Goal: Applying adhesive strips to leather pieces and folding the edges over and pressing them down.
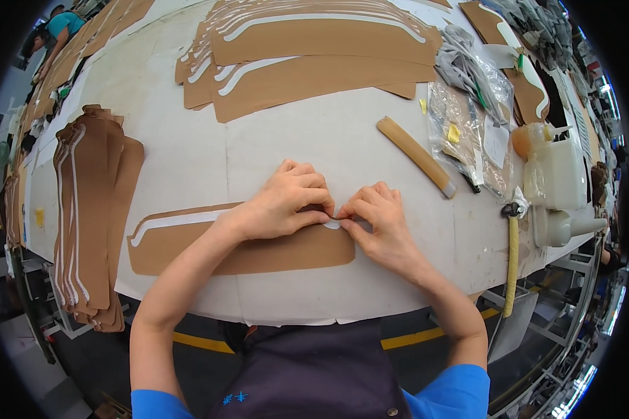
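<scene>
A long brown panel lies on the paper-covered table in front of me, a white strip along its upper edge. My left hand is on the strip toward the panel's right end, thumb and fingers pinched at the edge. Just right of it, my right hand pinches the same edge at the panel's right end, where a short bit of white shows between my thumbs. My fingertips partly hide what they grip.
Stacked brown pieces lie left, more along the back. A wooden bar, plastic bags, white jug and yellow-handled hammer lie right. A person bends over work at top left.
</scene>
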`<act>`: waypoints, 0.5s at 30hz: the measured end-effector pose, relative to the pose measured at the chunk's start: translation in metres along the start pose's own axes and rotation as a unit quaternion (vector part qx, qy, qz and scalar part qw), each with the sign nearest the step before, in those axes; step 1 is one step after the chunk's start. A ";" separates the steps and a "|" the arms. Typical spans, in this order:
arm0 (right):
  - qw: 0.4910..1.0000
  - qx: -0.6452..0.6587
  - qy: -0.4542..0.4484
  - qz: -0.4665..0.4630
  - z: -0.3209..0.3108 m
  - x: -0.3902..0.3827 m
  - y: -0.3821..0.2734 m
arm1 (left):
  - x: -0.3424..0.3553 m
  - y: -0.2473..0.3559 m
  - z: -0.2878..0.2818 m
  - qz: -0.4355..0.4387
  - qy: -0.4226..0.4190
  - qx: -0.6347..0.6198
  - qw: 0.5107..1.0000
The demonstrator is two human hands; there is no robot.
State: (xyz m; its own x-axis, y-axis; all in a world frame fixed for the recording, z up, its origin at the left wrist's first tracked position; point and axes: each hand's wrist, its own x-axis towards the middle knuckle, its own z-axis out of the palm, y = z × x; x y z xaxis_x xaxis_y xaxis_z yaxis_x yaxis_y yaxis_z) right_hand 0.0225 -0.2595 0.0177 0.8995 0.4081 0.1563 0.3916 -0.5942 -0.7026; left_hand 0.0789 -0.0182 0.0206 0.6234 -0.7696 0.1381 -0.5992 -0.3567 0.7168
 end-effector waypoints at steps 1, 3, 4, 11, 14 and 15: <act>1.000 -0.004 0.005 -0.003 0.001 0.000 0.000 | 0.000 -0.002 0.000 0.009 -0.006 0.004 1.000; 1.000 -0.007 0.010 -0.006 0.003 0.001 -0.002 | 0.000 -0.004 0.002 0.017 0.000 0.002 1.000; 1.000 -0.008 0.009 -0.004 0.003 0.002 -0.004 | 0.000 -0.006 0.003 0.024 0.006 0.001 1.000; 0.999 0.018 0.023 -0.026 0.008 0.004 0.006 | -0.002 -0.012 0.006 0.039 0.023 -0.009 0.999; 0.998 0.035 0.031 -0.053 0.007 0.001 0.014 | -0.003 -0.016 0.004 0.043 0.016 -0.020 0.999; 0.998 0.037 0.029 -0.052 0.006 0.001 0.016 | -0.003 -0.018 0.003 0.047 0.010 -0.026 0.998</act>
State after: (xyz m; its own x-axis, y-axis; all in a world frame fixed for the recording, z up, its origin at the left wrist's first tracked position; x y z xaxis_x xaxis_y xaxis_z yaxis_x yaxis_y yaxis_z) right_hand 0.0285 -0.2644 0.0025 0.8652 0.4230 0.2693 0.4702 -0.4977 -0.7289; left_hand 0.0862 -0.0107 0.0052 0.5753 -0.7879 0.2197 -0.6290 -0.2544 0.7346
